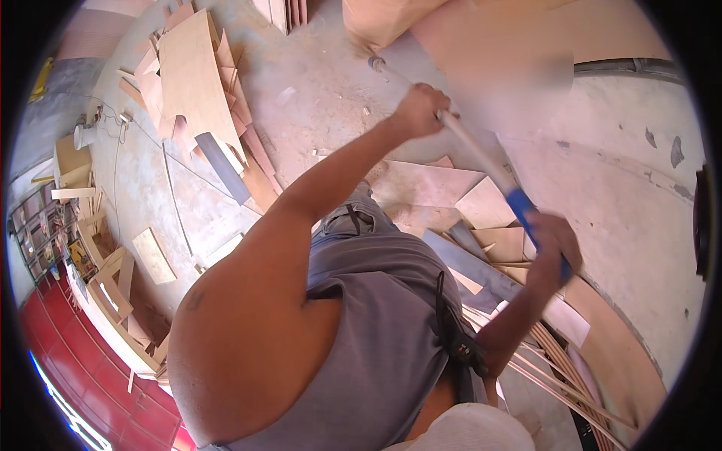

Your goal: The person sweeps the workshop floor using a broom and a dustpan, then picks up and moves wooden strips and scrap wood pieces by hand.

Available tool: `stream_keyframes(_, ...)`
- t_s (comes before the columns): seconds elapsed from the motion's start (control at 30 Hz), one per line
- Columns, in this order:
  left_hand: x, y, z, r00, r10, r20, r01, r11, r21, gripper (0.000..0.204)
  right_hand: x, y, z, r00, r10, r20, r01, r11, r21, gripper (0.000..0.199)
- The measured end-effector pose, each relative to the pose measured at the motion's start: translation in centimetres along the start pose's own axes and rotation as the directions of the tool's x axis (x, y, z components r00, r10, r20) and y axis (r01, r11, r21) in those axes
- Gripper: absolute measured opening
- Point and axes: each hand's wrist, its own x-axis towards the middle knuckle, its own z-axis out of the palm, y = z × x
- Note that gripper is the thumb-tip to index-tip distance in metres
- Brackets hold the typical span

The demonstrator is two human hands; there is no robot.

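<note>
Both my hands hold a long pole [481, 156] with a pale shaft and a blue grip, slanting from the right up toward the top middle. My left hand [421, 110] is wrapped round the shaft partway along. Lower down at the right, my right hand [555, 239] closes on the blue grip [519, 204]. The pole's far end [376, 64] has a bluish-grey fitting close to the dusty floor [316, 98]. Whatever head it bears, if any, cannot be made out there. A large brown sheet [444, 34] lies just beyond that end.
A heap of plywood sheets [192, 71] leans on the floor at the upper left. Offcuts [492, 207] and long thin wood strips [575, 391] lie at my right, along a pale wall [617, 165]. Wooden frames [109, 289] and a cable [116, 161] are at the left.
</note>
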Motion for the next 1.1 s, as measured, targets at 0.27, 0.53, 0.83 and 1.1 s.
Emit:
stream_keyframes(0.27,-9.9,-5.5,-1.1,0.901,-0.396,0.175,0.377,0.917,0.133,0.024,0.4,3.6,7.3,0.936,0.133,0.325,-0.163,0.984,0.068,0.007)
stream_keyframes(0.53,-2.6,-10.6,-7.0,0.958,-0.284,-0.029,0.284,0.938,0.198,0.023,4.6,-1.1,10.8,0.952,-0.06,0.3,0.033,0.995,0.094,0.013)
stream_keyframes(0.83,-12.4,-10.9,-4.2,0.866,-0.425,-0.263,0.496,0.798,0.342,0.027,2.4,4.4,15.6,0.793,-0.037,0.608,-0.048,0.991,0.124,0.016)
stream_keyframes(1.1,-3.8,4.7,-0.6,1.0,0.001,-0.005,-0.002,0.988,-0.155,0.041,-5.3,-3.6,-6.1,0.992,-0.105,-0.072,0.091,0.981,-0.171,0.025)
